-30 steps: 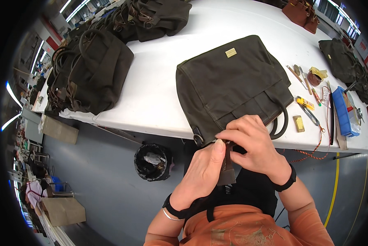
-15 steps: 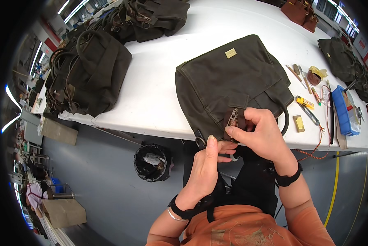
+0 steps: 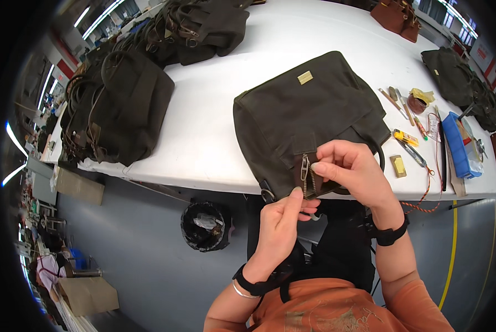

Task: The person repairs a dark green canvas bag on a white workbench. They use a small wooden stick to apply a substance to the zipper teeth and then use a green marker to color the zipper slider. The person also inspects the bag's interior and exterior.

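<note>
A dark olive fabric handbag [image 3: 309,105] lies on its side at the table's front edge, a small gold-coloured plate on its face. Its metal zipper [image 3: 306,174] faces me, with the puller near the upper end and the teeth parted below it. My left hand [image 3: 281,221] is closed on the bag's lower edge at the zipper's bottom, thumb on top and fingers underneath. With thumb and forefinger, my right hand [image 3: 353,169] pinches the brown strip along the zipper's right side. A dark ring [image 3: 268,195] hangs at the bag's corner, left of my left thumb.
On the white table [image 3: 209,110], more dark bags [image 3: 132,110] stand at the left. Hand tools, a yellow cutter [image 3: 405,138], a yellowish block [image 3: 398,166] and a blue bin [image 3: 462,146] lie at the right. A black-lined waste bin [image 3: 205,226] stands on the floor.
My left thumb has come down onto the bag's edge by the zipper. My right hand has moved slightly up, off the puller, to the zipper's right side; the parted teeth now show.
</note>
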`<move>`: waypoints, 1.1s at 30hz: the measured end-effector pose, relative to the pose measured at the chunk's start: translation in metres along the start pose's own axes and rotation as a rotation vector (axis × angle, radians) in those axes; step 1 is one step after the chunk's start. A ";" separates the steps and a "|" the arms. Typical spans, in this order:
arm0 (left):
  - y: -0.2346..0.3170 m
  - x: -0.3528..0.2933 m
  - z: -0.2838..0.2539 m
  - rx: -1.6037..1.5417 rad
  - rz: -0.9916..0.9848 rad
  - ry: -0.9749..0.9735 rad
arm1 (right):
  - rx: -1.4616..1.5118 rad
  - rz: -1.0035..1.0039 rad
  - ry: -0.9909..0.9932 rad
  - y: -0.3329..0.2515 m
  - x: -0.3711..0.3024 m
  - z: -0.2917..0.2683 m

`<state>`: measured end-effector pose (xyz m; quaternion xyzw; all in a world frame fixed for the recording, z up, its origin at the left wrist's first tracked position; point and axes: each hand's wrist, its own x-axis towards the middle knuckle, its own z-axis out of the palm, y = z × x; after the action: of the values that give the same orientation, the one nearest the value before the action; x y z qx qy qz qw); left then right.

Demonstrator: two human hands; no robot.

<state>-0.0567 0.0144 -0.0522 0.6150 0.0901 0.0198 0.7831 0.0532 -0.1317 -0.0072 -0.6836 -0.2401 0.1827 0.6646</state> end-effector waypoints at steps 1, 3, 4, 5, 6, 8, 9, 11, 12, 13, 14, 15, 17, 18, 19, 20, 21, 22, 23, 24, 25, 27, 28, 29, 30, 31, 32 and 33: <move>-0.001 0.000 -0.002 -0.016 0.001 -0.002 | 0.034 0.020 -0.036 -0.005 -0.001 -0.005; 0.001 -0.002 -0.002 -0.041 -0.013 0.001 | 0.076 -0.002 -0.035 0.000 -0.003 -0.007; 0.001 -0.002 -0.003 -0.041 -0.016 -0.002 | 0.098 -0.013 -0.036 0.002 -0.005 -0.007; 0.002 -0.002 -0.003 -0.042 -0.019 -0.006 | 0.101 -0.023 -0.015 0.002 -0.008 -0.006; 0.002 -0.002 -0.004 -0.042 -0.025 -0.008 | 0.106 -0.031 0.006 0.002 -0.010 -0.004; 0.001 -0.004 -0.009 0.035 -0.042 -0.012 | 0.096 -0.038 0.049 0.002 -0.017 -0.001; 0.001 -0.006 -0.011 0.074 -0.051 -0.014 | 0.085 -0.036 0.072 0.002 -0.021 0.000; 0.007 -0.013 -0.010 0.171 -0.008 0.064 | 0.072 -0.040 0.133 0.000 -0.028 0.004; 0.010 -0.017 -0.010 0.221 0.015 0.106 | 0.035 -0.043 0.151 0.000 -0.032 0.005; 0.011 -0.020 -0.009 0.258 0.097 0.156 | -0.003 -0.045 0.168 0.000 -0.037 0.006; 0.012 -0.021 -0.008 0.257 0.129 0.184 | -0.040 -0.047 0.186 -0.001 -0.042 0.007; 0.013 -0.022 -0.007 0.255 0.162 0.213 | -0.110 -0.061 0.197 -0.005 -0.048 0.010; 0.022 -0.023 -0.005 0.266 0.142 0.207 | -0.117 -0.016 0.162 -0.004 -0.058 0.012; 0.026 -0.021 -0.002 0.231 0.094 0.164 | -0.125 0.005 0.146 -0.004 -0.062 0.013; 0.030 -0.020 0.002 0.196 0.045 0.122 | -0.132 -0.003 0.128 0.004 -0.065 0.014; 0.033 -0.018 0.004 0.161 -0.005 0.080 | -0.102 -0.006 0.146 0.009 -0.065 0.017; 0.036 -0.015 0.006 0.121 -0.055 0.006 | -0.074 -0.011 0.169 0.010 -0.065 0.021; 0.037 -0.013 0.005 0.091 -0.074 -0.017 | -0.046 -0.015 0.192 0.013 -0.064 0.023; 0.037 -0.010 0.004 0.061 -0.093 -0.040 | -0.167 0.000 0.136 0.017 -0.065 0.022; 0.037 -0.008 0.001 0.033 -0.112 -0.062 | -0.168 -0.009 0.092 0.021 -0.066 0.024; 0.038 -0.005 0.000 0.020 -0.129 -0.063 | -0.222 -0.052 0.066 0.025 -0.064 0.026; 0.035 -0.003 -0.002 -0.049 -0.117 -0.056 | -0.280 -0.119 0.054 0.027 -0.059 0.027; 0.033 -0.002 -0.004 -0.083 -0.111 -0.050 | -0.284 -0.143 0.066 0.026 -0.056 0.028; 0.032 0.001 -0.007 -0.040 -0.069 -0.083 | -0.301 -0.133 0.083 0.022 -0.051 0.028; 0.031 0.006 -0.007 -0.007 -0.053 -0.064 | -0.309 -0.197 0.125 0.020 -0.045 0.028; 0.031 0.013 -0.006 0.026 -0.035 -0.045 | -0.325 -0.223 0.137 0.019 -0.039 0.026; 0.032 0.018 -0.006 0.058 -0.016 -0.025 | -0.342 -0.250 0.149 0.020 -0.032 0.025; 0.036 0.023 -0.008 0.006 -0.076 -0.040 | -0.431 -0.273 0.168 0.020 -0.025 0.020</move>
<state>-0.0322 0.0345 -0.0224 0.6139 0.0977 -0.0228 0.7830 0.0230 -0.1297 -0.0294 -0.7835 -0.3075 -0.0212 0.5396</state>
